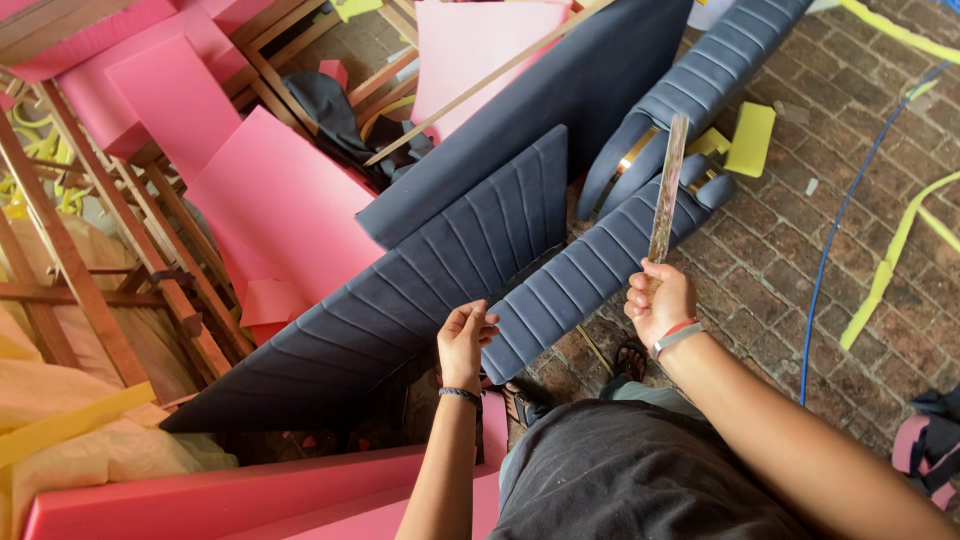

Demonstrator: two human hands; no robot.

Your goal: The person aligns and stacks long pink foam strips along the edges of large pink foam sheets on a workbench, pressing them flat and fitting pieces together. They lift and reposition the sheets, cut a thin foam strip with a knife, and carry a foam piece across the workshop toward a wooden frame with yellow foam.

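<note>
The floor is laid in reddish-brown brick pavers with pale joints. A blue cable runs across it on the right, beside loose yellow foam strips and a yellow foam offcut. Pink foam slabs are stacked at upper left and along the bottom edge. Bare wooden furniture frames stand at left, over cream-coloured sheeting. Lighting is even and diffuse, without hard shadows.
</note>
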